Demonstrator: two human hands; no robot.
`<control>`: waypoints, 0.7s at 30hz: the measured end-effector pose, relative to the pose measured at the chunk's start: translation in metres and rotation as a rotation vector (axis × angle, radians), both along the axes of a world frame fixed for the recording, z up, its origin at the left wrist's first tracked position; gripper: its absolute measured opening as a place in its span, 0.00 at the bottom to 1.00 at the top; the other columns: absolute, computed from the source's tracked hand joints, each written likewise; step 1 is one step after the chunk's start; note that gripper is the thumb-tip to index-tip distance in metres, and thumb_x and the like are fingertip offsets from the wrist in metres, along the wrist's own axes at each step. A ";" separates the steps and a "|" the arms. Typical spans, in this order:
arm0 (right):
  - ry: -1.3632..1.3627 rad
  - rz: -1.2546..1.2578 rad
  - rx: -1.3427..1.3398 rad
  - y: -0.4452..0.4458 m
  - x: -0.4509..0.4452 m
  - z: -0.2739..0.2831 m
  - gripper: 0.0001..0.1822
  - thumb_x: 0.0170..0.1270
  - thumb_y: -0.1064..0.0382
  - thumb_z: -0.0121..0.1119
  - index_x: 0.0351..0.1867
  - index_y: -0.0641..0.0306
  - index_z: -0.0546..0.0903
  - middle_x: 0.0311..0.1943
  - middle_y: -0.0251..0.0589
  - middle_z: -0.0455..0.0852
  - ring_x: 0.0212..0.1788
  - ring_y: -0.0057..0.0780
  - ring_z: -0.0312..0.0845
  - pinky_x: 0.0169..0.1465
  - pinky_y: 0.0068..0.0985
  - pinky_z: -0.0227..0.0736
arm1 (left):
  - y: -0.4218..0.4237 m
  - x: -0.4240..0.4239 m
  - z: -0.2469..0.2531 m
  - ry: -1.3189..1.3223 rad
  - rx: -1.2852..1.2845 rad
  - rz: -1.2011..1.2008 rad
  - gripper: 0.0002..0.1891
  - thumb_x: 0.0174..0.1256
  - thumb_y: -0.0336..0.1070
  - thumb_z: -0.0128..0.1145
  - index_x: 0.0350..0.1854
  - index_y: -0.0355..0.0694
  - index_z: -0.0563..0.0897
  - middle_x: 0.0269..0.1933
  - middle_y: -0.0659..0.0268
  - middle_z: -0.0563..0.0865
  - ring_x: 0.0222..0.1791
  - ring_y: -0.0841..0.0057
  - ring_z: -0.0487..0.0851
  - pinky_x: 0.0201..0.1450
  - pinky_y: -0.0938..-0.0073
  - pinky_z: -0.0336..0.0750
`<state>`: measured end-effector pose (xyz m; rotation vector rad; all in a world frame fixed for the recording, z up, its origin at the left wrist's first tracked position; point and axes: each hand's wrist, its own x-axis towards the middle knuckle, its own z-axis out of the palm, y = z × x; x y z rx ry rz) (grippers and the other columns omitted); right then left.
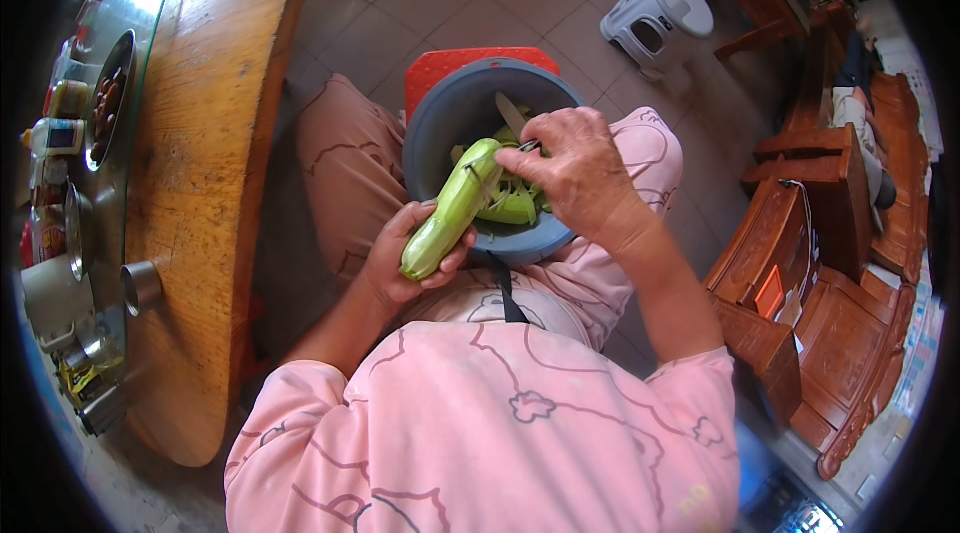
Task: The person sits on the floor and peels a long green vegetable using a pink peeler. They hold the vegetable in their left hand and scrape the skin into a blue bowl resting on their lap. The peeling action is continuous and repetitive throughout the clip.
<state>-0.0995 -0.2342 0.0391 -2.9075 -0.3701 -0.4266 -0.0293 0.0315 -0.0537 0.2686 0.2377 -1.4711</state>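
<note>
My left hand (409, 252) is wrapped around the lower end of a pale green squash (450, 214), which tilts up and to the right. At the squash's upper end, my right hand (574, 165) grips a small metal tool (529, 146), probably a peeler, mostly hidden by the fingers. Both hands are above the near part of a grey-blue basin (442, 105) between my knees. Inside lie green peelings, another green squash piece (511, 209) and a knife, whose blade (511, 115) shows beyond my right hand.
A red plastic stool (442, 72) shows behind the basin. To the left stands a wooden table (202, 180) with a metal cup (141, 288), a dark dish (112, 102) and jars. A grey step stool (660, 19) is at the upper right; a person (862, 128) lies on wooden furniture at right.
</note>
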 end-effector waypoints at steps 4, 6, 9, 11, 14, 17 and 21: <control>0.021 0.019 -0.027 0.006 0.002 -0.001 0.14 0.62 0.62 0.62 0.47 0.45 0.91 0.47 0.35 0.85 0.55 0.36 0.79 0.65 0.39 0.66 | -0.002 -0.002 0.010 -0.079 0.139 0.027 0.29 0.79 0.54 0.44 0.59 0.28 0.77 0.46 0.50 0.84 0.27 0.67 0.80 0.15 0.75 0.70; 0.025 -0.016 -0.064 0.001 0.005 -0.002 0.13 0.62 0.62 0.63 0.47 0.45 0.91 0.47 0.36 0.85 0.55 0.35 0.79 0.65 0.39 0.66 | -0.001 -0.003 0.009 -0.100 0.148 0.033 0.27 0.79 0.54 0.46 0.60 0.31 0.77 0.46 0.50 0.85 0.27 0.67 0.80 0.15 0.75 0.69; 0.022 -0.113 -0.140 -0.014 0.008 0.001 0.15 0.60 0.64 0.64 0.48 0.45 0.91 0.47 0.36 0.85 0.54 0.36 0.79 0.64 0.40 0.67 | 0.000 -0.004 0.010 -0.105 0.152 0.036 0.26 0.78 0.53 0.47 0.64 0.34 0.75 0.46 0.50 0.85 0.27 0.67 0.81 0.15 0.74 0.69; 0.010 -0.186 -0.190 -0.021 0.007 0.004 0.19 0.57 0.68 0.66 0.49 0.45 0.91 0.46 0.36 0.84 0.53 0.38 0.79 0.62 0.41 0.68 | 0.000 -0.004 0.012 -0.115 0.157 0.046 0.26 0.78 0.52 0.47 0.65 0.35 0.74 0.46 0.50 0.85 0.26 0.67 0.80 0.15 0.75 0.69; 0.050 -0.123 -0.062 -0.019 0.004 0.010 0.15 0.59 0.65 0.65 0.48 0.46 0.91 0.46 0.36 0.84 0.54 0.36 0.79 0.63 0.39 0.67 | 0.000 -0.002 0.013 -0.113 0.174 0.039 0.26 0.78 0.52 0.48 0.66 0.36 0.74 0.46 0.50 0.84 0.26 0.67 0.80 0.15 0.74 0.70; 0.076 -0.035 -0.031 -0.006 0.001 0.010 0.14 0.61 0.63 0.64 0.47 0.45 0.91 0.47 0.36 0.84 0.54 0.36 0.79 0.64 0.39 0.67 | -0.001 -0.002 0.012 -0.110 0.164 0.032 0.25 0.78 0.51 0.47 0.67 0.39 0.73 0.46 0.50 0.84 0.26 0.67 0.80 0.15 0.74 0.70; 0.069 0.040 -0.029 0.013 0.000 0.007 0.13 0.62 0.63 0.62 0.46 0.45 0.91 0.47 0.36 0.85 0.54 0.37 0.79 0.64 0.39 0.66 | -0.005 -0.002 0.015 -0.170 0.173 0.025 0.24 0.78 0.49 0.48 0.70 0.44 0.72 0.44 0.51 0.84 0.25 0.67 0.80 0.15 0.74 0.69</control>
